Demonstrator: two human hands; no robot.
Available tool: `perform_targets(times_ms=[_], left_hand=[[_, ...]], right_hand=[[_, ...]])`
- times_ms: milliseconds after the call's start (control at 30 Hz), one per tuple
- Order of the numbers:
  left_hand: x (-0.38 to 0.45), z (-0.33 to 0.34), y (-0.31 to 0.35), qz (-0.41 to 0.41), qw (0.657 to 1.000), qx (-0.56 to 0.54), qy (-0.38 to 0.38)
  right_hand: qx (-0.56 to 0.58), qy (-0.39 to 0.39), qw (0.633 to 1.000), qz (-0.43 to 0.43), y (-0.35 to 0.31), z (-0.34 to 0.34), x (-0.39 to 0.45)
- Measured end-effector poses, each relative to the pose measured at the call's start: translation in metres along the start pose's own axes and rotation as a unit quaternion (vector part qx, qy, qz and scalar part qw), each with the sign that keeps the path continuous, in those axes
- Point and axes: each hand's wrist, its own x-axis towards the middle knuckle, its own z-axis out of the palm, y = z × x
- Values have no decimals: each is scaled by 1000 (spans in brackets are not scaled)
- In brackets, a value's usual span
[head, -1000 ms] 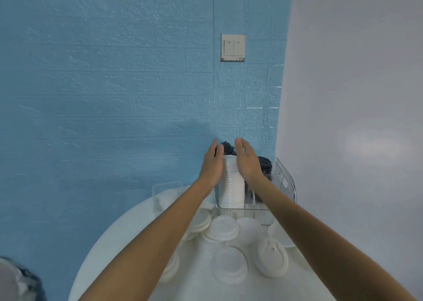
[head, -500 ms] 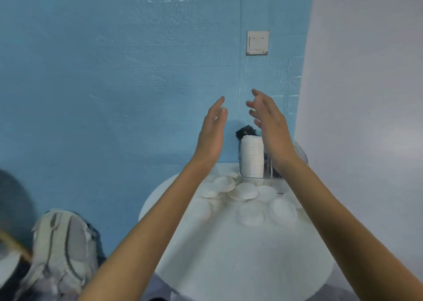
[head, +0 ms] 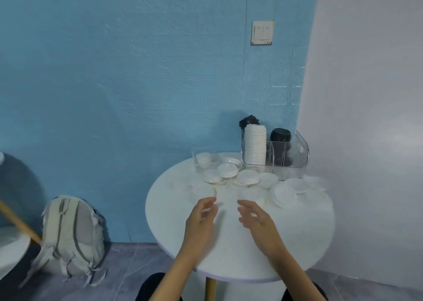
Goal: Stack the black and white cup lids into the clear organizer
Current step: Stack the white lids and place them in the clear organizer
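A clear organizer [head: 297, 157] stands at the back right of a round white table [head: 297, 243]. Its left compartment holds a tall stack of white lids [head: 255, 145], with black lids [head: 248, 119] behind it. A second black stack [head: 280, 136] fills the right compartment. Several loose white lids [head: 248, 177] lie spread in front of the organizer. My left hand [head: 201, 218] and my right hand [head: 257, 219] hover over the middle of the table, fingers apart, holding nothing, well short of the organizer.
A small clear container [head: 204, 163] with a white lid in it sits left of the organizer. A grey backpack [head: 72, 236] leans on the floor by the blue wall. A white wall runs close along the table's right side.
My hands let go of the white stack in the organizer, rose, then dropped back toward me over the table's middle. The view pulled away from the table.
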Motion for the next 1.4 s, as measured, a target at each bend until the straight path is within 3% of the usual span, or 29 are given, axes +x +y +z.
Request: perform_targets(times_ms=[200,300,367,467,600,900,1067,1200,1400], left_hand=[[8,0,-3,2,1000,24,16],[34,-2,-7,39,983,158,90],[55,-4,-7,20,962,248,111],[75,-7,-12,-34,950,302,76],[81,-7,-18,-19,931,362,43],[34,-14,0,31,971,239,-2],[-4,-10,1,86,976,193,-49],[-8,-3,1,77,964,223,-122],[3,-1,2,51,965,217,-140]], right_hand=[[-36,-7,999,4,1,3,0],[-60,-15,998,1,1,4,-4],[-69,-9,998,-4,2,4,-5],[-67,-2,998,-5,2,4,-7],[-75,2,997,-14,2,4,-11],[-83,8,996,-18,1,1,-12],[-72,28,997,-24,0,1,-12],[-103,32,994,-33,3,0,-14],[-176,22,983,-54,6,2,-12]])
